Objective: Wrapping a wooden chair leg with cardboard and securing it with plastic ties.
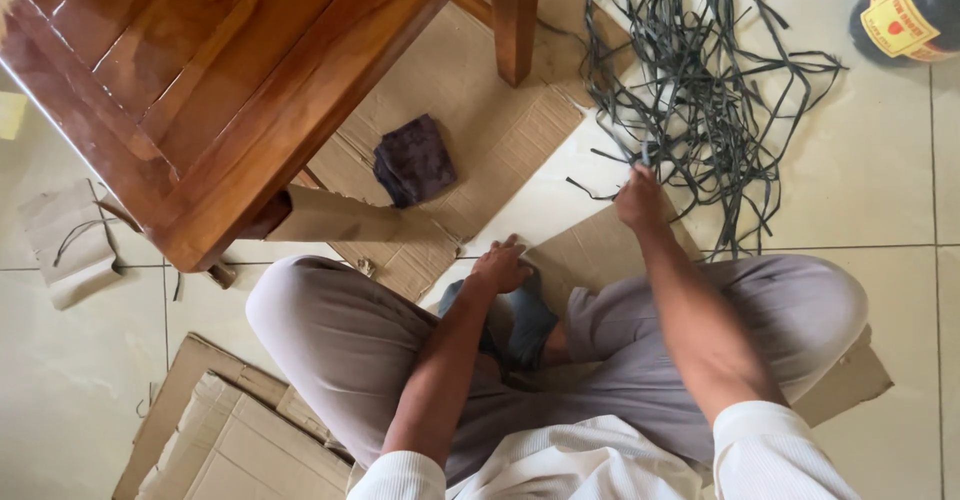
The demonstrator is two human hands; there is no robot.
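I'm seeing the right hand (pixel 638 198) reaching far, arm extended, fingers pinching a strand of the tangled dark flat plastic strips (pixel 700 80) lying far right on the tiled floor. The left hand (pixel 498 266) is resting curled, holding nothing, near the grey-socked foot (pixel 525 320).

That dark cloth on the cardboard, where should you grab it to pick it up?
Pinch the dark cloth at its raised, bunched left edge, coming straight down from above. It lies crumpled on the flat cardboard, so its folds stick up and give fingers something to catch. The wooden table overhangs on its left, so reaching in from the open right side looks easier.
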